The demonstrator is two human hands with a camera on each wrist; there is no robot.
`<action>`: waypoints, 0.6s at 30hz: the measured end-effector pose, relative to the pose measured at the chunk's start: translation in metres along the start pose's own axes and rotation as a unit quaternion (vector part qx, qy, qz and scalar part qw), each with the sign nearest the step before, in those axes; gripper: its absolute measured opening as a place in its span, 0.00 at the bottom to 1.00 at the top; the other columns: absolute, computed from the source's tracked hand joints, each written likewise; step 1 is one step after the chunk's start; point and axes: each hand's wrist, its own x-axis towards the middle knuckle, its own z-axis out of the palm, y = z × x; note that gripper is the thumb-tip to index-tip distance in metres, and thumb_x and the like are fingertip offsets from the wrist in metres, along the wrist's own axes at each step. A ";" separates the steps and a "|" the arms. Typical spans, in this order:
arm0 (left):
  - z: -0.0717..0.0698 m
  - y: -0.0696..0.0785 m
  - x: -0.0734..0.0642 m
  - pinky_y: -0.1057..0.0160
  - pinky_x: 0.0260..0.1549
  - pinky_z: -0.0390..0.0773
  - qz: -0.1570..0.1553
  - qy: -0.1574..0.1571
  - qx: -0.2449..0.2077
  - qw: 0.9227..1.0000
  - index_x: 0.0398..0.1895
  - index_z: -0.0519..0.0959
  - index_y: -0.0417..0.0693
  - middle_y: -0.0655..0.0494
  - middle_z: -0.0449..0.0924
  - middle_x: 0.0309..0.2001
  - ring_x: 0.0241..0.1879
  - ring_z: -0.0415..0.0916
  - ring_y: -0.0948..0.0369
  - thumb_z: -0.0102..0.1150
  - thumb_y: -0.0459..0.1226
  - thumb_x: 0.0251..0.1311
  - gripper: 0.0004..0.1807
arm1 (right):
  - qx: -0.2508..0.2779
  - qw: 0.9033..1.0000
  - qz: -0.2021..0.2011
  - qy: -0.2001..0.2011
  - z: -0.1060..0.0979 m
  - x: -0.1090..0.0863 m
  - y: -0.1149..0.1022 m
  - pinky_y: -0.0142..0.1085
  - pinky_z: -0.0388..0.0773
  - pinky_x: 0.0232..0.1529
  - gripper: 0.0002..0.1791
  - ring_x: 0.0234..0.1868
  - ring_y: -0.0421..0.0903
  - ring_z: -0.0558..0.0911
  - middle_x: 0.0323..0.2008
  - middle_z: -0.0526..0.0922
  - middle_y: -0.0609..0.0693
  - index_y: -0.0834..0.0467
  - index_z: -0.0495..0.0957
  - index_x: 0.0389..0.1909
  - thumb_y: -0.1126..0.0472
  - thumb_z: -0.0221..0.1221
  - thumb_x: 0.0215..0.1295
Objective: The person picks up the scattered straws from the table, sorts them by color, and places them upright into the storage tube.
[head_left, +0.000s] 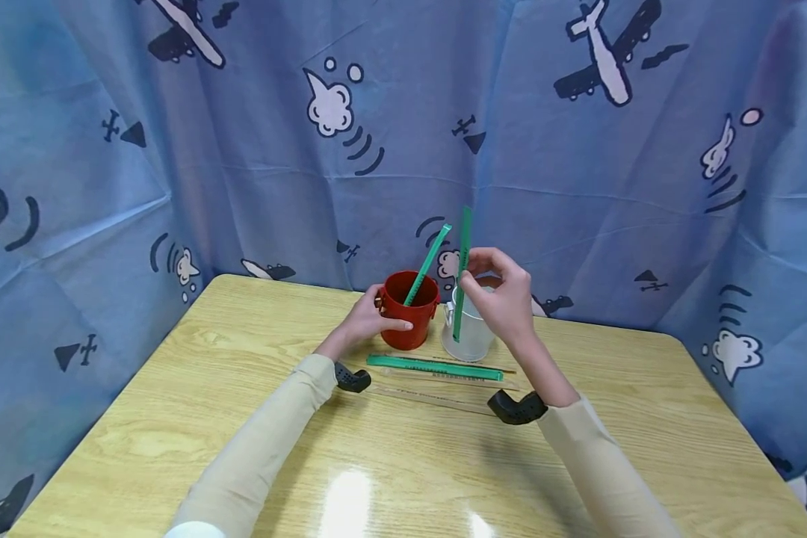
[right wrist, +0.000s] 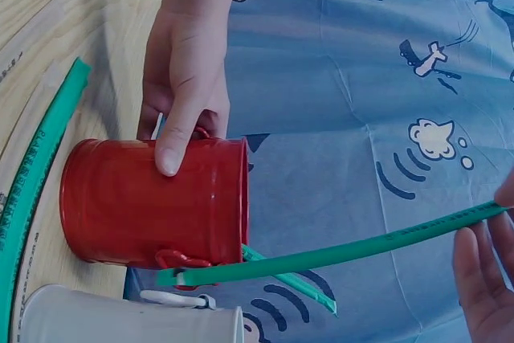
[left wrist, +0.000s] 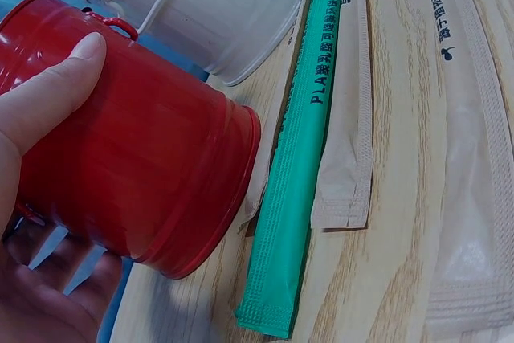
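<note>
My left hand (head_left: 366, 317) holds a small red metal bucket (head_left: 405, 332) from its left side, the thumb lying along the front and the other fingers round behind. One green wrapped straw (head_left: 427, 266) leans in that bucket, its top sticking out to the right. With thumb and fingertips my right hand (head_left: 507, 299) pinches another green wrapped straw (head_left: 463, 246) near its middle, upright in front of the white bucket (head_left: 469, 342). In the right wrist view the held straw (right wrist: 345, 255) spans from my fingers to beside the red bucket's rim (right wrist: 244, 190).
Before the buckets, a green wrapped straw (left wrist: 293, 158) lies on the wooden table (head_left: 242, 433), with beige paper-wrapped straws (left wrist: 345, 142) alongside it. A further beige wrapped straw (head_left: 430, 400) lies nearer the front. Blue patterned cloth (head_left: 276, 149) hangs behind the table.
</note>
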 end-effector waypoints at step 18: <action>-0.001 0.003 -0.001 0.49 0.60 0.72 -0.003 -0.004 0.000 1.000 0.70 0.56 0.44 0.48 0.65 0.67 0.64 0.65 0.50 0.73 0.37 0.47 0.48 | 0.092 0.989 -0.044 0.110 0.012 0.015 0.032 0.23 0.79 0.40 0.11 0.36 0.35 0.79 0.33 0.78 0.41 0.68 0.79 0.44 0.69 0.60 0.60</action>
